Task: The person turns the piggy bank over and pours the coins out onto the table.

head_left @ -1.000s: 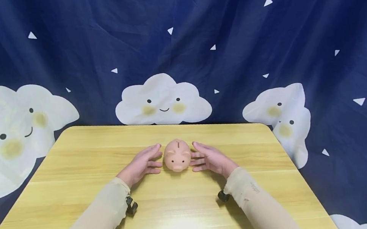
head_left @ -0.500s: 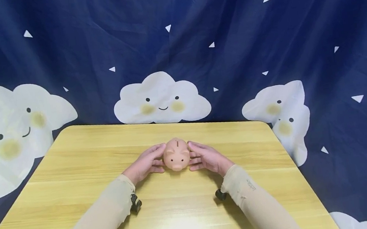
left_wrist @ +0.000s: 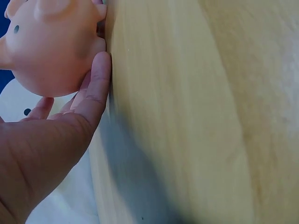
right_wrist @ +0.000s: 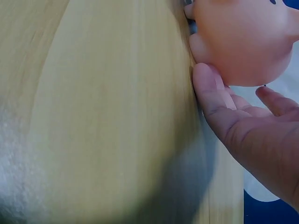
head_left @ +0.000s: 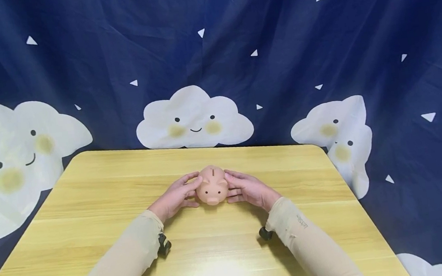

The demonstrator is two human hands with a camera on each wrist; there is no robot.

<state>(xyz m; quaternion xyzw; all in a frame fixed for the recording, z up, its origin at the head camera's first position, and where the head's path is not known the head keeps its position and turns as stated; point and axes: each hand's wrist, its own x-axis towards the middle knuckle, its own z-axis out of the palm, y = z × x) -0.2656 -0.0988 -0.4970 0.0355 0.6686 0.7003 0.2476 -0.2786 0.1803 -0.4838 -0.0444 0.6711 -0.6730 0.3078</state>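
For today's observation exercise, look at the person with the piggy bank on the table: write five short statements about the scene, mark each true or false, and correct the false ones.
1. The pink piggy bank stands on the wooden table. True.
2. Only the left hand touches the piggy bank. False: the right hand touches its other side too; the two hands cup it between them.
3. The coin slot is on the top of the piggy bank's back. True.
4. The piggy bank's snout points away from the person. False: in the head view the snout and eyes face the person.
5. The backdrop behind the table is plain red. False: it is dark blue with white smiling clouds and small triangles.
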